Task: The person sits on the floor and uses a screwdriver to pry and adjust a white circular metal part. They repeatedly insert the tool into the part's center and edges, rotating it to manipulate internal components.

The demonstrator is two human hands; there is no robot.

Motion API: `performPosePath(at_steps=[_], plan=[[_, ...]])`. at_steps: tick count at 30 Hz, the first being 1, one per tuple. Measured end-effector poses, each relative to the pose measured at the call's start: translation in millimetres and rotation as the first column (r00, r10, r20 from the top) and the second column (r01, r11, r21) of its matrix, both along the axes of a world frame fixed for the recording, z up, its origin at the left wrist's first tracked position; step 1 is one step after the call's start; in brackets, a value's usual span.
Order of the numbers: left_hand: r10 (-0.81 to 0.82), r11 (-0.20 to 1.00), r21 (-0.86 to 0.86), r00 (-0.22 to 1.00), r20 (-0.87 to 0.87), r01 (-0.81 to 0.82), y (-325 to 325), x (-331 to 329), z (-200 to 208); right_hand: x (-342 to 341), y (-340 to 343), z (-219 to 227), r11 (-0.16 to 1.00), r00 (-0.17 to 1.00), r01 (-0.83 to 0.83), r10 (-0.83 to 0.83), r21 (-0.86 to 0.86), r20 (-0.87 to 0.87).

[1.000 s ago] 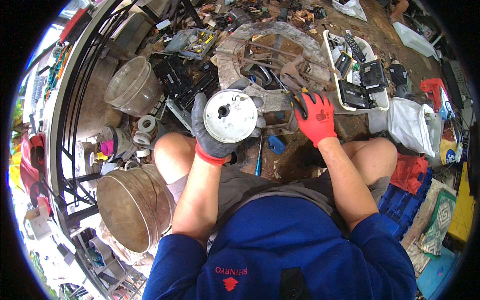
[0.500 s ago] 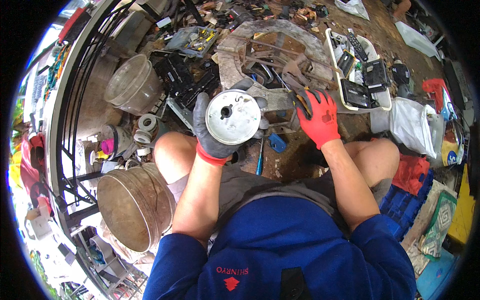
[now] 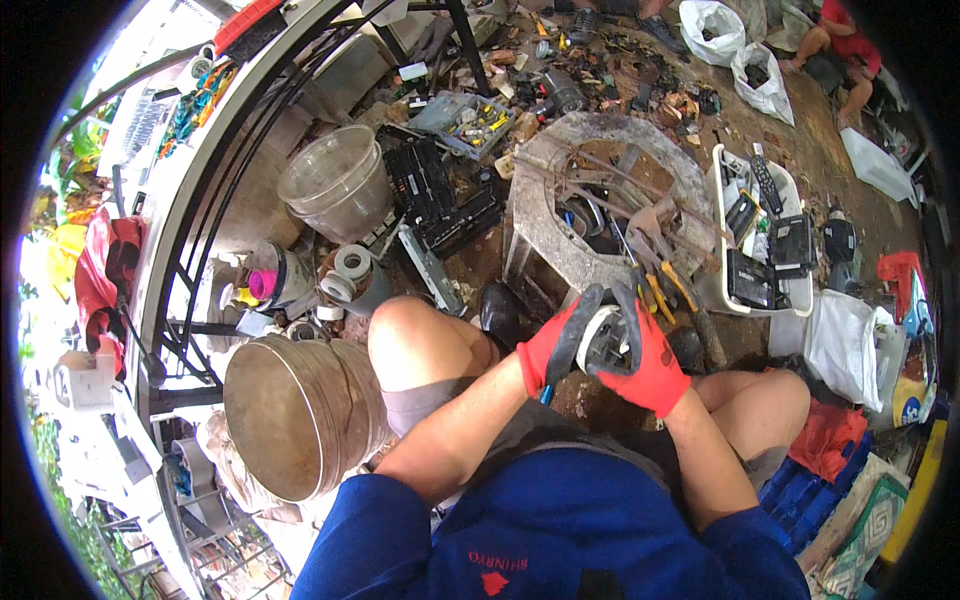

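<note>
Between my two gloved hands, in front of my lap, is a round pale metal part [image 3: 602, 338] with a rim, tilted so that little of its face shows. My left hand [image 3: 561, 345], in a red and black glove, is wrapped round one side of it. On the other side my right hand [image 3: 645, 362] grips it with the fingers curled over the edge. Just beyond the hands, several hand tools with yellow and orange handles [image 3: 661, 288] lean at the edge of a grey octagonal frame [image 3: 540, 215].
A white bin [image 3: 806, 292] of electronic scrap stands to the right of the frame. Clear tubs [image 3: 335, 190] and a large bucket [image 3: 280, 418] sit on the left, near black plastic parts [image 3: 430, 190]. Scrap litters the far ground, where other people sit.
My right hand has left the tools by the frame and joined my left on the metal part. The part has tilted away from facing me, and the view has shifted.
</note>
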State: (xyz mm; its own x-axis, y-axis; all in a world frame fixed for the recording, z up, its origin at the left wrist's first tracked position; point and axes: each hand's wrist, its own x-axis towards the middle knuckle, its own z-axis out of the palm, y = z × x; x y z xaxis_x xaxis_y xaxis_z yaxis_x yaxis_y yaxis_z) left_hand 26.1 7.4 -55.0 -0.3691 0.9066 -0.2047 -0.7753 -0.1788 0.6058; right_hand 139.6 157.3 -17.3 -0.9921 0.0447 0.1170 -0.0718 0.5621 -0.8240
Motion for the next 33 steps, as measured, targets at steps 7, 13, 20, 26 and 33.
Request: performPosePath(at_steps=[7,13,20,26,33], plan=[[-0.077,0.996,0.065,0.932,0.353,0.058,-2.5,0.3,8.3,-9.5,-11.3,21.9,0.995,0.999,0.028,-0.031,0.094,0.025],[-0.529,0.748,-0.635,0.403,-0.747,-0.193,-51.0,-51.1,66.8,-10.5,-2.5,4.0,0.998,0.987,-0.054,0.052,0.009,0.149],[-0.235,0.69,-0.387,0.317,-0.919,-0.611,-53.6,-320.4,85.1,-13.1,5.0,-23.6,0.998,0.923,-0.03,0.05,-0.058,0.382],[-0.74,0.307,-0.461,0.096,-0.666,-0.833,-14.4,-497.1,-80.0,-59.5,38.8,-4.9,0.992,0.945,-0.059,0.092,-0.112,0.314],[-0.905,0.103,-0.496,0.125,-0.406,-0.862,47.0,-553.2,-178.1,-71.4,80.4,12.4,0.998,0.919,0.054,-0.04,-0.025,0.391]])
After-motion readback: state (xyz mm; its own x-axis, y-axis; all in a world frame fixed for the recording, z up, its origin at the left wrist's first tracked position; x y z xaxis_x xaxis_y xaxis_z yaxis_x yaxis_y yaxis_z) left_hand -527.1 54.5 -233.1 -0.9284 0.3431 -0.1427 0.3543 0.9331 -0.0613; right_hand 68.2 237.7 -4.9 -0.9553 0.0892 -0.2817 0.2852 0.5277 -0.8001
